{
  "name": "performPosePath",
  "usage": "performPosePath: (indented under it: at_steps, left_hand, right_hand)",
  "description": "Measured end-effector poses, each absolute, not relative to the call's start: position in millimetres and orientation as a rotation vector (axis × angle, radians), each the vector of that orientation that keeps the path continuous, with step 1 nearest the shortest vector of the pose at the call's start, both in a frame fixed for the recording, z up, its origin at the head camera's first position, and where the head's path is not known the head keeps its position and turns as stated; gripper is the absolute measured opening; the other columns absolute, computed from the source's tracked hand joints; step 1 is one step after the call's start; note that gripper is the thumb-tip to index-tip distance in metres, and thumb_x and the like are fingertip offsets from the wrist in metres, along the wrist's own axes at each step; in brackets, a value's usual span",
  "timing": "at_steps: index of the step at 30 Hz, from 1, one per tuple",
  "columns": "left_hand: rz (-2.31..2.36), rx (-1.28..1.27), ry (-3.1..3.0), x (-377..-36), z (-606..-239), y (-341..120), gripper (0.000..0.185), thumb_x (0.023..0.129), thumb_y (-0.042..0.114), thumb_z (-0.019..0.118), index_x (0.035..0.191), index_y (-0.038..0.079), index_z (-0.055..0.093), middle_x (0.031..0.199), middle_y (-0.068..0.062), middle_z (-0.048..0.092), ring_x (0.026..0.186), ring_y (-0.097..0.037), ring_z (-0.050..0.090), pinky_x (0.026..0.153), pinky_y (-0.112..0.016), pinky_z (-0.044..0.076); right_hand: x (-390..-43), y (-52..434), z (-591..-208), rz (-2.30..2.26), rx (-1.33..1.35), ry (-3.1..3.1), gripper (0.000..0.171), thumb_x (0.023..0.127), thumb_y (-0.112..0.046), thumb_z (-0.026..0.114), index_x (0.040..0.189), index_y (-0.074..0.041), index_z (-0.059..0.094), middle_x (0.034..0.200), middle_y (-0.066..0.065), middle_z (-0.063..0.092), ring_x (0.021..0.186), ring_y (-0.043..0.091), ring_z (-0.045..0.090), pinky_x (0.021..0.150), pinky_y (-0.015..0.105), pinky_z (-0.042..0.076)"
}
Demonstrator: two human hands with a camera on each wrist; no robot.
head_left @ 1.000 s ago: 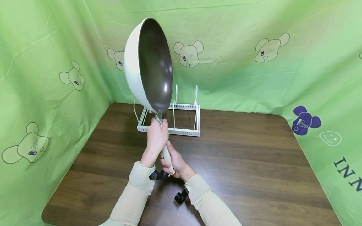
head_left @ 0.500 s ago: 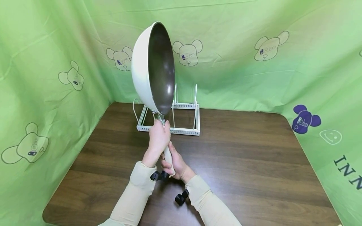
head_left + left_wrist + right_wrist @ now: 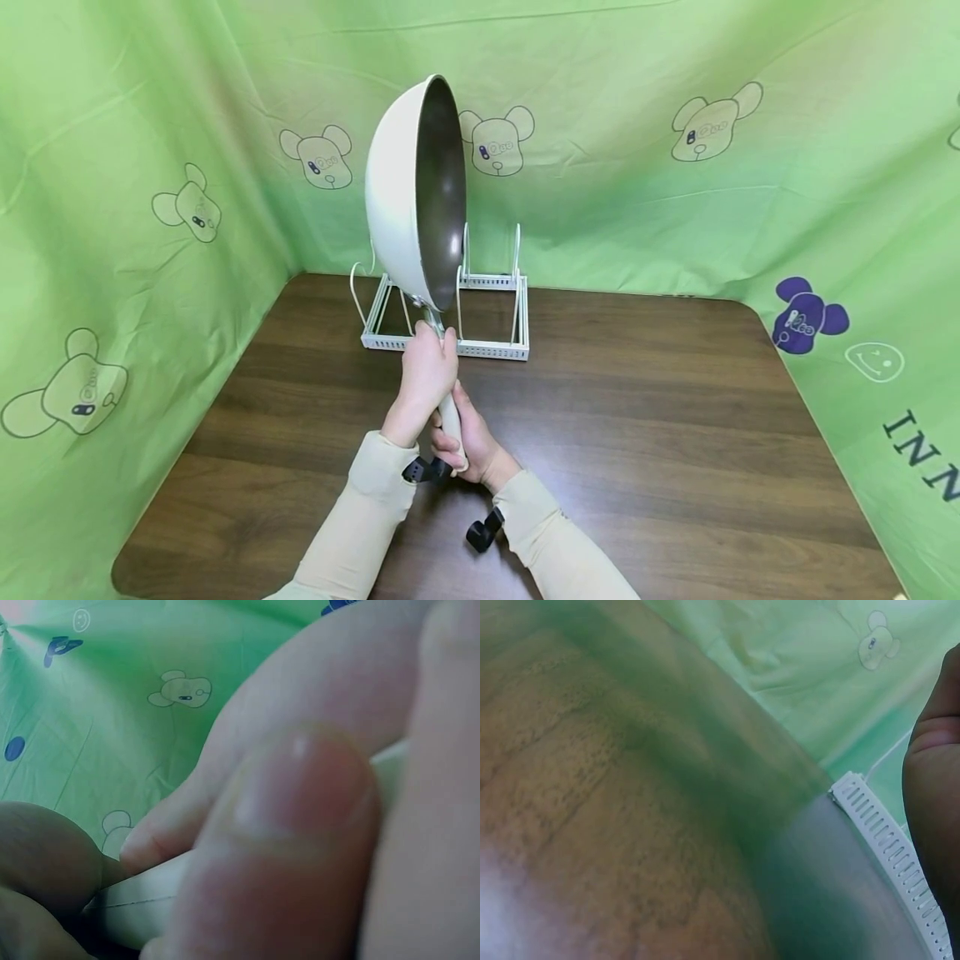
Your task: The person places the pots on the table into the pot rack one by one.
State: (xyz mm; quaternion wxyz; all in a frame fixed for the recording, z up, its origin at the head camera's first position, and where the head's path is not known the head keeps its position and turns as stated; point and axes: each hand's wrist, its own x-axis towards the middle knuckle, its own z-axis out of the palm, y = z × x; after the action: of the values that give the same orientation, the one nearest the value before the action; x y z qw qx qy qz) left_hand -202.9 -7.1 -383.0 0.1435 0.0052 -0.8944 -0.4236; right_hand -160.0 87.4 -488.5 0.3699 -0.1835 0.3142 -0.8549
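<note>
A deep frying pan [image 3: 393,192], white outside and dark inside, stands on edge in the head view, its opening turned to the right. My left hand [image 3: 429,367] grips the upper part of its pale handle [image 3: 452,421], close to the metal neck. Lower down, my right hand [image 3: 474,442] holds the handle's end. Behind the pan is a white pan rack [image 3: 491,350] with upright wire dividers; whether the two touch I cannot tell. Fingers fill much of the left wrist view, around the handle [image 3: 139,907]. The rack's slotted rail [image 3: 889,847] shows in the right wrist view.
The rack sits toward the back of a brown wooden table [image 3: 637,433]. Green cloth [image 3: 600,208] with printed bear heads hangs around the back and sides. Black camera mounts [image 3: 483,529] are strapped to both wrists.
Both hands and the pan have shifted a little right and downward in the head view. The pan has turned, so less of its dark inside shows. The rack stays put.
</note>
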Motion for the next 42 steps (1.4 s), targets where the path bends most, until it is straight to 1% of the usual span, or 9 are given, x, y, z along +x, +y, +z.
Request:
performPosePath:
  at_steps: [4, 10, 13, 21, 31, 42]
  left_hand:
    - [-1.222, 0.015, -2.602, -202.4, -385.2, -6.6, 0.025, 0.101, 0.017, 0.055, 0.1, -0.008, 0.051, 0.081, -0.026, 0.063, 0.077, -0.048, 0.065, 0.068, -0.058, 0.052]
    - [-1.223, 0.016, -2.632, -201.0, -389.6, -6.3, 0.024, 0.1, 0.017, 0.055, 0.1, -0.007, 0.051, 0.078, -0.023, 0.062, 0.076, -0.046, 0.065, 0.069, -0.057, 0.052]
    - [-1.22, 0.013, -2.652, -200.7, -391.2, -5.4, 0.023, 0.1, 0.016, 0.054, 0.1, -0.007, 0.051, 0.079, -0.021, 0.062, 0.077, -0.045, 0.065, 0.07, -0.056, 0.052]
    - [-1.219, 0.016, -2.67, -200.9, -394.6, -2.1, 0.023, 0.1, 0.016, 0.054, 0.1, -0.007, 0.051, 0.082, -0.024, 0.062, 0.078, -0.046, 0.065, 0.071, -0.057, 0.052]
    - [-1.237, 0.05, -2.71, -202.6, -402.2, -1.4, 0.022, 0.1, 0.016, 0.053, 0.099, -0.006, 0.05, 0.08, -0.021, 0.061, 0.076, -0.045, 0.065, 0.069, -0.056, 0.052]
    - [-1.241, 0.054, -2.745, -207.4, -412.8, -3.0, 0.023, 0.1, 0.017, 0.053, 0.101, -0.006, 0.052, 0.083, -0.02, 0.061, 0.08, -0.043, 0.065, 0.073, -0.054, 0.052]
  right_hand:
    - [-159.0, 88.6, -490.8, -2.183, -0.462, 0.81, 0.059, 0.101, -0.07, 0.024, 0.082, -0.021, 0.051, 0.052, -0.017, 0.046, 0.037, -0.004, 0.041, 0.036, 0.016, 0.038]
    - [-157.8, 89.0, -496.1, -2.171, -0.457, 0.764, 0.06, 0.101, -0.071, 0.021, 0.082, -0.022, 0.05, 0.052, -0.017, 0.045, 0.037, -0.004, 0.043, 0.037, 0.016, 0.04]
    - [-157.0, 88.9, -498.9, -2.169, -0.439, 0.745, 0.061, 0.1, -0.072, 0.022, 0.082, -0.022, 0.051, 0.051, -0.017, 0.045, 0.038, -0.004, 0.044, 0.036, 0.016, 0.04]
    - [-155.6, 89.1, -504.6, -2.174, -0.423, 0.714, 0.061, 0.1, -0.072, 0.023, 0.08, -0.022, 0.051, 0.051, -0.017, 0.047, 0.037, -0.004, 0.043, 0.037, 0.016, 0.04]
    - [-152.7, 87.5, -510.2, -2.178, -0.395, 0.668, 0.061, 0.099, -0.074, 0.026, 0.078, -0.022, 0.05, 0.05, -0.016, 0.044, 0.036, -0.003, 0.041, 0.037, 0.016, 0.039]
    - [-151.4, 87.7, -511.9, -2.165, -0.361, 0.658, 0.064, 0.099, -0.074, 0.02, 0.077, -0.022, 0.05, 0.05, -0.016, 0.044, 0.037, -0.003, 0.042, 0.037, 0.016, 0.038]
